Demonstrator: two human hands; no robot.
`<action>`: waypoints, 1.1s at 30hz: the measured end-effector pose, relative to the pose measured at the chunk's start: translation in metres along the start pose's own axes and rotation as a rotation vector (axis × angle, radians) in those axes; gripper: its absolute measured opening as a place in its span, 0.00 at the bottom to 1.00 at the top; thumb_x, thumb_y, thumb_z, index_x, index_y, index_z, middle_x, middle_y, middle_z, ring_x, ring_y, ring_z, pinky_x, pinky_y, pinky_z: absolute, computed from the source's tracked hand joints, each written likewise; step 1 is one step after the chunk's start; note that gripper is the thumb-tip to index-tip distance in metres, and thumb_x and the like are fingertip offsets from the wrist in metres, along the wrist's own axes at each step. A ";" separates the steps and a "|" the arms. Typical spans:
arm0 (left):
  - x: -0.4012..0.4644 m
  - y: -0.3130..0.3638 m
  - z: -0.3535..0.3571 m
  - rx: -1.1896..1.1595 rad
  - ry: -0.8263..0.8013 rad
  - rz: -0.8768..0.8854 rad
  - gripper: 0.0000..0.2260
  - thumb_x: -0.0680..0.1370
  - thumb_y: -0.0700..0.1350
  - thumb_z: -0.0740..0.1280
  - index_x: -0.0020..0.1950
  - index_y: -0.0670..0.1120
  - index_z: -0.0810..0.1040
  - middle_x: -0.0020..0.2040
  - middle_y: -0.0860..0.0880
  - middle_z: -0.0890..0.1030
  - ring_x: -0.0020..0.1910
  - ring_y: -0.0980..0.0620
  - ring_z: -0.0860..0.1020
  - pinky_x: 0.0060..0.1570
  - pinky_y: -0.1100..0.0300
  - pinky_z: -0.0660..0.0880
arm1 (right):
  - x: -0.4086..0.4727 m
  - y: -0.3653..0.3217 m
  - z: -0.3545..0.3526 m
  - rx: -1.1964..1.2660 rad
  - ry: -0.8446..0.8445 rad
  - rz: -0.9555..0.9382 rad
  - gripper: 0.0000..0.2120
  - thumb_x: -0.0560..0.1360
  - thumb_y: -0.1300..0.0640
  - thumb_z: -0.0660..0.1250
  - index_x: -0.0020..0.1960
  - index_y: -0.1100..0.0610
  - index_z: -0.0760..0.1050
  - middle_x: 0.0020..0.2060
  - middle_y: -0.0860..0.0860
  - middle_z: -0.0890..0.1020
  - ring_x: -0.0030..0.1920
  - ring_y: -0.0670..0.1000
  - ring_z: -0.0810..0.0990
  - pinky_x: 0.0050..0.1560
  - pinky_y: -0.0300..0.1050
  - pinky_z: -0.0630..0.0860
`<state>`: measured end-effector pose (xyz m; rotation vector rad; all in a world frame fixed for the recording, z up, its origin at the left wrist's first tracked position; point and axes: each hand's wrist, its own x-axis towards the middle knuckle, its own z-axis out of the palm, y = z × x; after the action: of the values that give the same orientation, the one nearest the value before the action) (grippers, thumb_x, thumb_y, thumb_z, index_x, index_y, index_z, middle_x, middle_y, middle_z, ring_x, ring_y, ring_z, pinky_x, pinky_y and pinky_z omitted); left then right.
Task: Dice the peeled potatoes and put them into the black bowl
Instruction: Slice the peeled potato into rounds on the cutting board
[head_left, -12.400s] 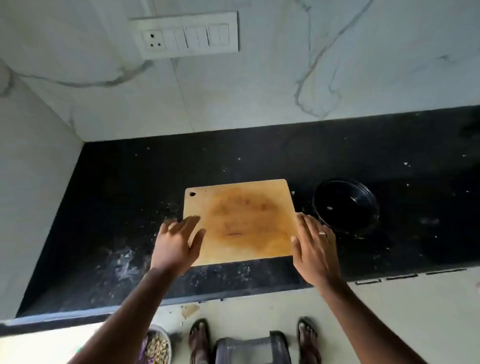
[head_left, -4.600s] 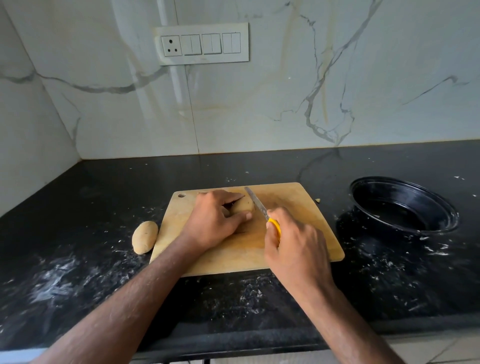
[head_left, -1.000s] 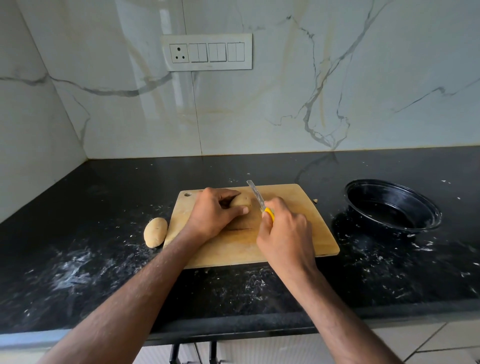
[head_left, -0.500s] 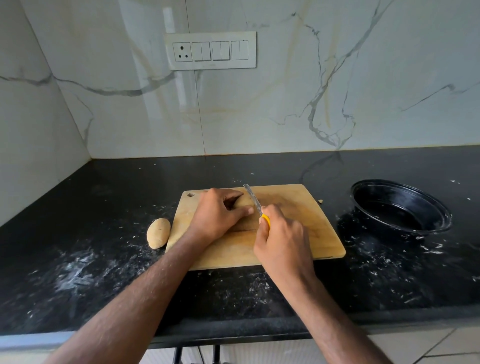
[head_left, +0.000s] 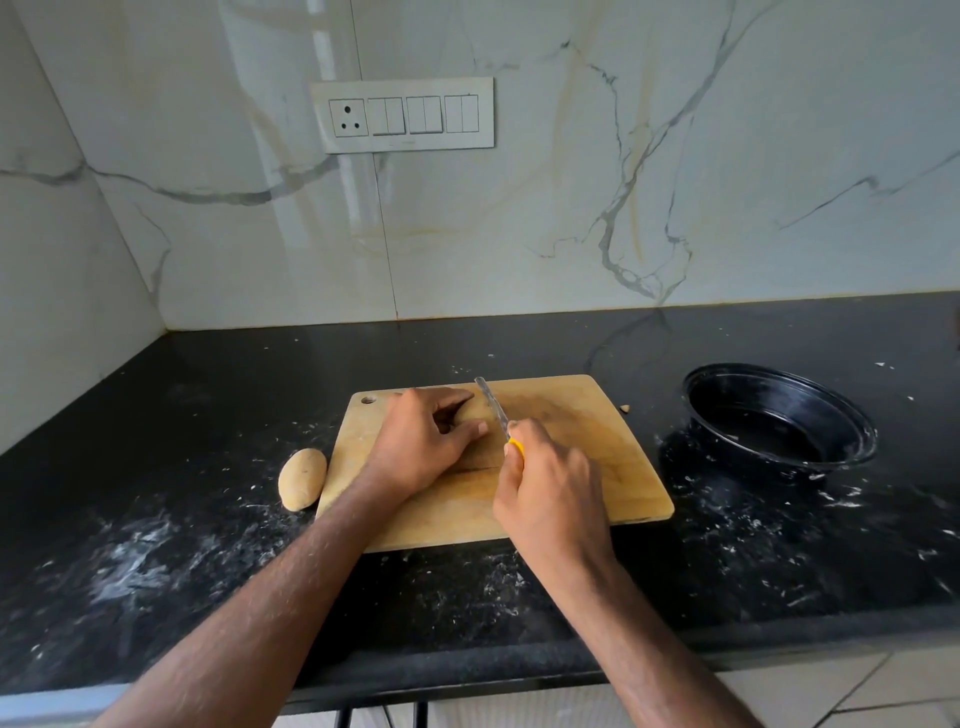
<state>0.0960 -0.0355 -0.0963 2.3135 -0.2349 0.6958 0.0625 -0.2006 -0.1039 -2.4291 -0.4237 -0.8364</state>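
No readable text, labels or numbers anywhere.

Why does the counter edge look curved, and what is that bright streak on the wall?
Head view: the wide-angle lens bows the countertop; the streak is light glaring off the glossy marble wall beside the switch panel; the picture is sharp, and the black bowl also catches light on its rim.
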 end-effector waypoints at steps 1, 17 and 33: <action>0.000 0.000 0.000 0.006 0.004 0.002 0.03 0.74 0.45 0.76 0.45 0.47 0.85 0.33 0.54 0.80 0.32 0.57 0.72 0.34 0.64 0.70 | 0.000 0.000 0.000 0.006 -0.002 0.000 0.06 0.73 0.60 0.73 0.50 0.55 0.79 0.32 0.49 0.83 0.29 0.51 0.78 0.28 0.34 0.51; 0.001 -0.002 0.003 0.012 0.001 -0.042 0.07 0.74 0.49 0.76 0.46 0.45 0.85 0.37 0.46 0.83 0.37 0.45 0.77 0.40 0.50 0.74 | -0.001 0.000 -0.001 0.023 -0.052 -0.004 0.06 0.75 0.60 0.71 0.52 0.56 0.80 0.33 0.49 0.83 0.29 0.49 0.76 0.30 0.37 0.59; 0.003 -0.013 0.007 0.001 0.010 -0.015 0.13 0.74 0.48 0.75 0.38 0.40 0.80 0.30 0.41 0.72 0.32 0.56 0.60 0.33 0.52 0.66 | 0.013 -0.011 0.003 0.005 -0.162 -0.004 0.07 0.79 0.59 0.61 0.56 0.53 0.75 0.41 0.55 0.81 0.42 0.58 0.79 0.37 0.46 0.65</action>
<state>0.1062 -0.0304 -0.1066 2.3101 -0.2127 0.7003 0.0688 -0.1882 -0.0930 -2.5019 -0.4907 -0.6416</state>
